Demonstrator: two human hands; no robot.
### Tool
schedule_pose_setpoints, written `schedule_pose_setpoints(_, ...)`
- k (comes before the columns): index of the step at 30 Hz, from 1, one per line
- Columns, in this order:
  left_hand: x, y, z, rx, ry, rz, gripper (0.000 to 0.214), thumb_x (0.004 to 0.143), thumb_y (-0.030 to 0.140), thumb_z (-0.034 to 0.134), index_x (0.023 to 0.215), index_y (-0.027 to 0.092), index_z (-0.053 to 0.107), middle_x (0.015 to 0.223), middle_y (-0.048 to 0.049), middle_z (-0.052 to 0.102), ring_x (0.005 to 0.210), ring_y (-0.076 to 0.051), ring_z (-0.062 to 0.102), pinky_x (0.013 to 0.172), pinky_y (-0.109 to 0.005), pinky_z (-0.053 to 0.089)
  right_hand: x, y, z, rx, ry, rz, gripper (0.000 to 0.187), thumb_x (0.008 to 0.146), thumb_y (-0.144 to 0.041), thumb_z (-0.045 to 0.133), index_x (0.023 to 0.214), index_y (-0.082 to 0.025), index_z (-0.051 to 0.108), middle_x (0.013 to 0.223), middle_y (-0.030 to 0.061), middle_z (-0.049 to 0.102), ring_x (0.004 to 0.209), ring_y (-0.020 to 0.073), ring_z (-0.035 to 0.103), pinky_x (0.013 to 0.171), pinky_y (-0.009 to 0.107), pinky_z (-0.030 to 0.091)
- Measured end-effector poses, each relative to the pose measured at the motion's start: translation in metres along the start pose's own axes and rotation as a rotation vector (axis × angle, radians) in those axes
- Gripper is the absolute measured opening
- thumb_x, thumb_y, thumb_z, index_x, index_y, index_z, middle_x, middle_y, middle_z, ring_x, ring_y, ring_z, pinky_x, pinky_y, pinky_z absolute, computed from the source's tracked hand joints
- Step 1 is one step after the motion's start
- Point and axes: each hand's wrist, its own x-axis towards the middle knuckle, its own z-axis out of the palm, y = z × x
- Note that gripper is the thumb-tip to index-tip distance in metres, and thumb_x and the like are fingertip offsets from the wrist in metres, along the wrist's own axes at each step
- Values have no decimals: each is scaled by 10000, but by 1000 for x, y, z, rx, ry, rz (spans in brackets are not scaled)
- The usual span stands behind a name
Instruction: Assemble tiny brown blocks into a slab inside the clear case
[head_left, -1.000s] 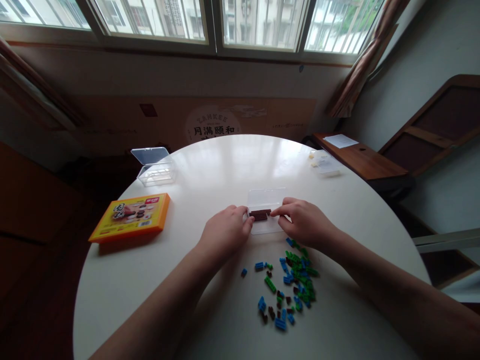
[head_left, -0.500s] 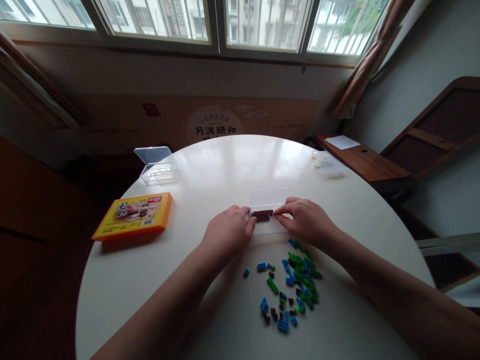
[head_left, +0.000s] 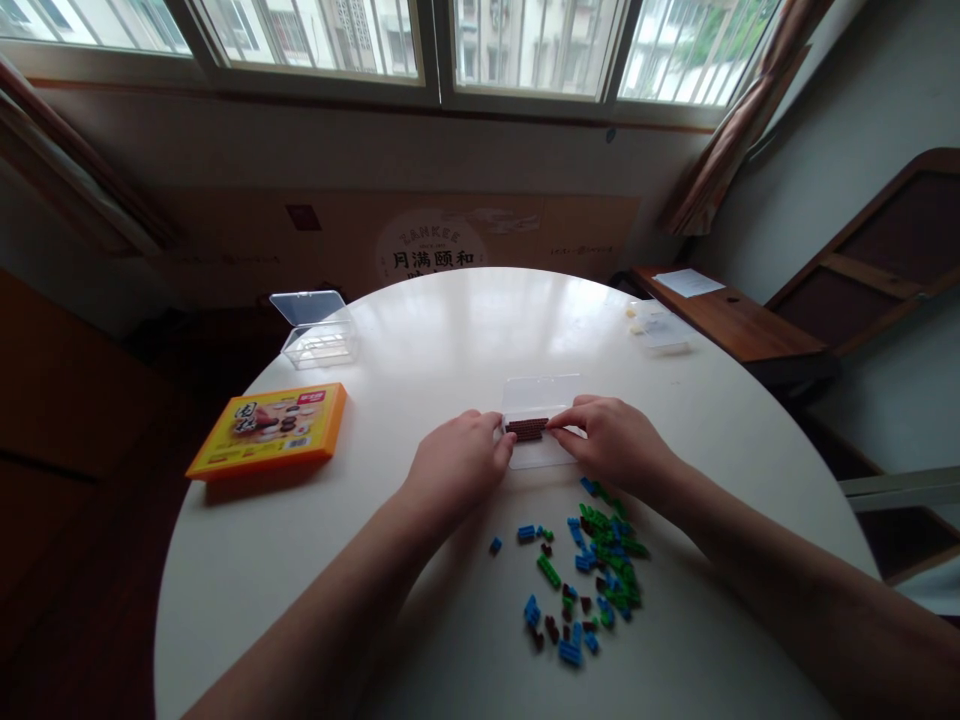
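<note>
A small clear plastic box lies on the white table with its lid raised behind it. Dark brown toy bricks are lined up in rows inside it. My left hand is closed on the box's left edge, thumb at the front of the rows. At the rows' right end, the thumb and forefinger of my right hand pinch a brown brick, mostly hidden by the fingertips. Nearer me, loose blue, green and brown bricks are spread out, heaped thickest at the right.
An orange and yellow game box lies at the left of the round table. Behind it stands an open clear case. Another clear case with small yellow pieces is at the back right, near a wooden side table.
At the right end of the rows, the brown brick at my right fingertips has moved closer against the others. My left hand keeps its place on the box; the view shifts slightly.
</note>
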Motion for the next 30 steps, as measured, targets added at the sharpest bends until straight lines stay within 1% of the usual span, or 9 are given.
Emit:
schedule_pose_setpoints(11,0,0,0,-8,-2,-10,391,928,433,412,1184,239,634,1141,-73,685,1020,-259,641,825,-358,493,-1,10,-10,55,-9,-9,226,885,-309,568,965,-253,771,908,24,742,787,188,660,717,312,484)
schedule_pose_setpoints(15,2,-2,1,-12,-8,-7,407,928,444,410,1203,239,629,1155,-73,682,1024,-255,641,834,-357,496,-6,12,-25,99,25,-54,202,883,-288,586,955,-237,768,918,31,746,798,178,661,718,297,482)
schedule_pose_setpoints(17,2,-2,1,-10,-8,2,405,930,441,402,1195,242,633,1169,-70,679,1036,-258,637,848,-363,495,-10,9,-37,121,23,-125,177,869,-256,606,943,-240,766,869,21,737,750,156,646,676,272,460)
schedule_pose_setpoints(19,3,-2,1,-6,-10,6,408,933,439,393,1199,242,632,1189,-70,675,1057,-261,631,873,-371,491,-17,4,-49,147,-50,-237,178,856,-207,618,953,-248,760,831,3,719,708,126,624,655,246,435)
schedule_pose_setpoints(21,3,-2,1,-4,-9,2,420,937,440,387,1216,236,626,1216,-73,669,1082,-262,622,901,-374,483,-24,-3,-59,180,-204,-386,183,847,-185,625,954,-261,753,798,-14,696,690,105,604,636,227,409)
schedule_pose_setpoints(23,3,-2,1,-2,-7,-5,435,939,445,385,1232,226,619,1242,-78,661,1106,-263,613,922,-376,477,-32,-11,-65,174,-366,-492,170,833,-170,631,911,-267,746,778,-30,675,669,91,579,618,217,387)
schedule_pose_setpoints(24,3,-2,1,-3,-5,-7,444,939,451,383,1237,221,617,1250,-81,658,1117,-265,608,930,-378,474,-35,-15,-67,159,-421,-528,168,825,-159,626,880,-268,741,759,-34,662,658,91,566,610,220,377)
schedule_pose_setpoints(27,3,-3,1,-18,1,-7,478,944,476,361,1248,206,614,1262,-87,655,1137,-268,598,949,-384,465,-43,-24,-67,111,-532,-610,168,790,-126,610,781,-252,721,736,-28,646,646,106,543,595,238,356)
schedule_pose_setpoints(30,4,-4,1,-34,14,5,482,948,484,351,1229,203,624,1254,-86,660,1130,-260,600,953,-372,460,-46,-28,-62,68,-573,-657,152,762,-120,608,698,-230,691,717,-20,637,617,114,513,567,251,332)
